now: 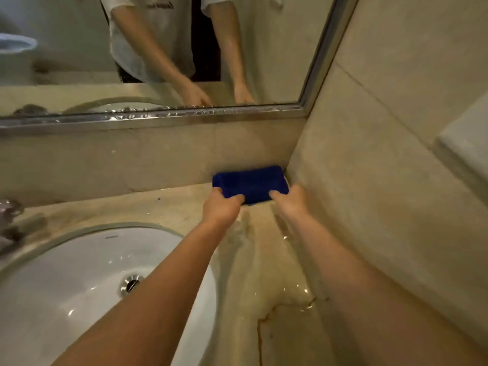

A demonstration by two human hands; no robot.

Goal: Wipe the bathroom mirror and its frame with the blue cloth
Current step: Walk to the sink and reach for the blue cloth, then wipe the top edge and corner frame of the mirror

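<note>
Head view: both hands are on the blue cloth (250,184), which lies folded on the countertop (184,207) in the back corner where backsplash meets side wall, right of the sink (92,273) & well below the mirror (184,48). Left hand (221,207), just right of the sink's far rim, has fingers curled over the cloth's near-left edge w/ thumb on top, pinching it. Right hand (289,200), further right of the sink by the side wall, pinches the near-right edge, thumb on top; its other fingers are hidden under the cloth, can't tell how they lie. Progress, as a judgement: at the pick-up step, cloth not clearly lifted yet, nothing touching glass or frame. The frame (158,118), above the sink along the mirror's bottom edge, shows blotchy marks or droplets, so frame & glass prob. all left to do. Countertop right of the sink is wet w/ a rusty stain. Writing: some dark print on the shirt reflected in the mirror, too blurred & cropped to read; no brands or labels legible anywhere else.
</note>
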